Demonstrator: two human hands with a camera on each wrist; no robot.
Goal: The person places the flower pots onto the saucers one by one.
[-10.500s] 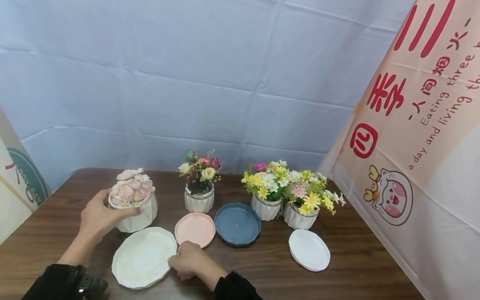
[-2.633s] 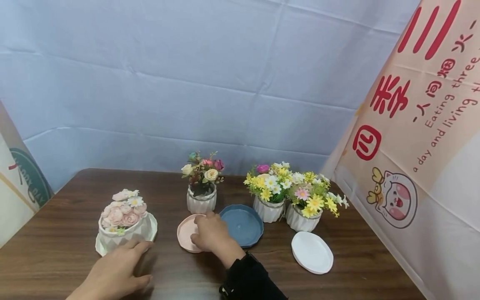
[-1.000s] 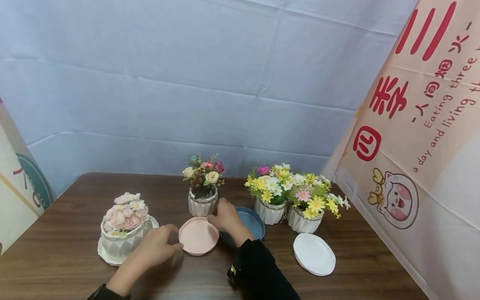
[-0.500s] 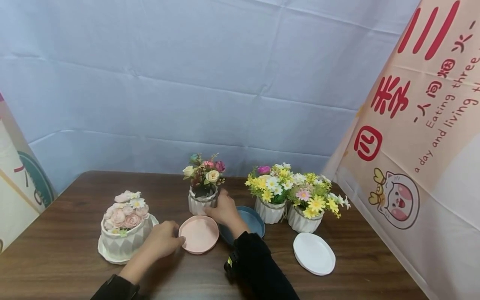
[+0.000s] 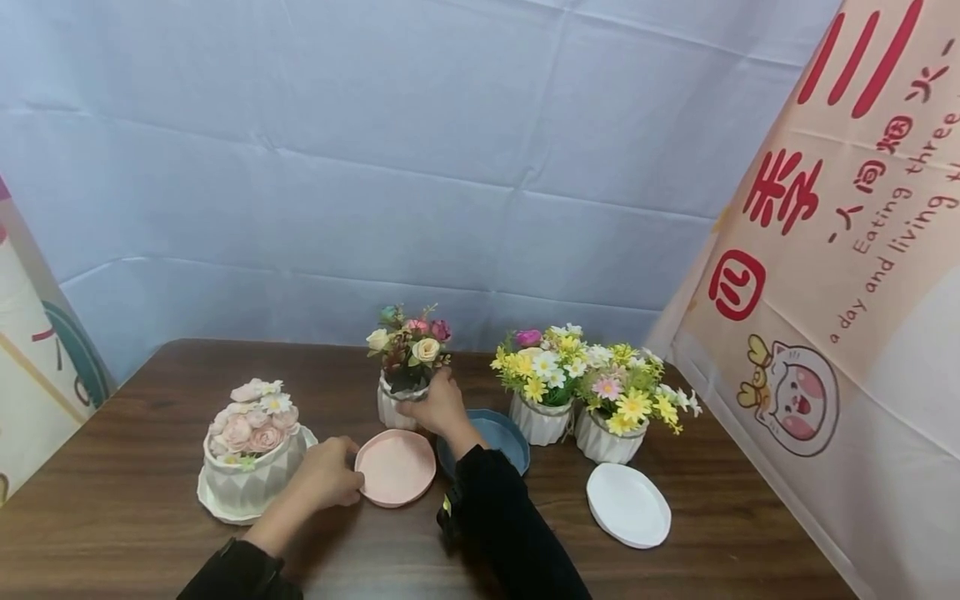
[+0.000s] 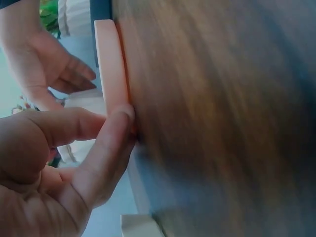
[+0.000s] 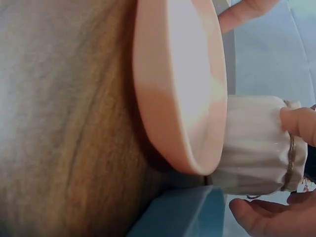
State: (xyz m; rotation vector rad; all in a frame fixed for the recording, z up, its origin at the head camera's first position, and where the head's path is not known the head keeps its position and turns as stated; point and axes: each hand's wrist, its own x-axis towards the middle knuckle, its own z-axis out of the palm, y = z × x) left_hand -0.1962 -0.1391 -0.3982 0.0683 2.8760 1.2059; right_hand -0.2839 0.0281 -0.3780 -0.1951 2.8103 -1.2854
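Observation:
A pink saucer lies on the wooden table. My left hand holds its left rim between thumb and forefinger; the saucer's edge shows side-on in the left wrist view. Just behind it stands a small white ribbed pot of mixed artificial flowers. My right hand grips that pot from its right side. In the right wrist view the fingertips curl around the pot, which stands next to the pink saucer.
A blue saucer lies under my right forearm. To its right stand two white pots of yellow flowers, with a white saucer in front. At the left, a pot of pink roses sits on a white saucer. Banners flank the table.
My right hand left the pink saucer, reached back and closed around the ribbed pot. My left hand came across from the rose pot to the pink saucer's left rim.

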